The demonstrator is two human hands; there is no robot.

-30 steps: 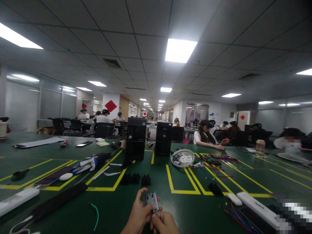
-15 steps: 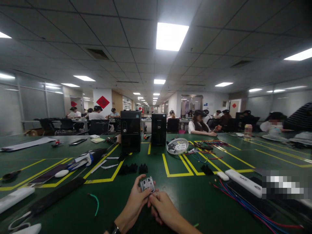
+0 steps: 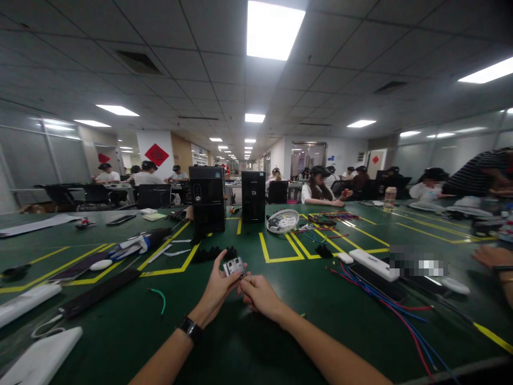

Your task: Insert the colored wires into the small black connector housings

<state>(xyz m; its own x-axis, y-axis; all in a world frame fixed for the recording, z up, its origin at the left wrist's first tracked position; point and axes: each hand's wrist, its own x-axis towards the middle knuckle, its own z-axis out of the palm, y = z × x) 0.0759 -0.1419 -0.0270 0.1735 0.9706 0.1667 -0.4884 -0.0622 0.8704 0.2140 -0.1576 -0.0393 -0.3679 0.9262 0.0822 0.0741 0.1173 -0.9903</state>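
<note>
Above the near middle of the green table, my left hand (image 3: 212, 295) is closed round the edges of a small, flat silver metal part (image 3: 234, 266) with dark openings in its face. The part is tilted up towards me. My right hand (image 3: 261, 295) is pinched at the lower right corner of the metal part; whatever lies between its fingertips is too small to name. Just beyond my hands are several black plastic pieces (image 3: 206, 254). A short green wire (image 3: 162, 300) lies to the left of my left forearm.
Two black computer towers (image 3: 207, 200) stand ahead, with a round white basket (image 3: 282, 221) beside them. Loose red and blue wires (image 3: 387, 291) and a white power strip (image 3: 373, 264) lie right. A dark umbrella (image 3: 138, 243) lies left. A co-worker's hand (image 3: 491, 256) rests at the right edge.
The camera view has tipped down, showing more of my forearms and the table. A co-worker's hand now shows at the right. Both hands keep nearly the same grip.
</note>
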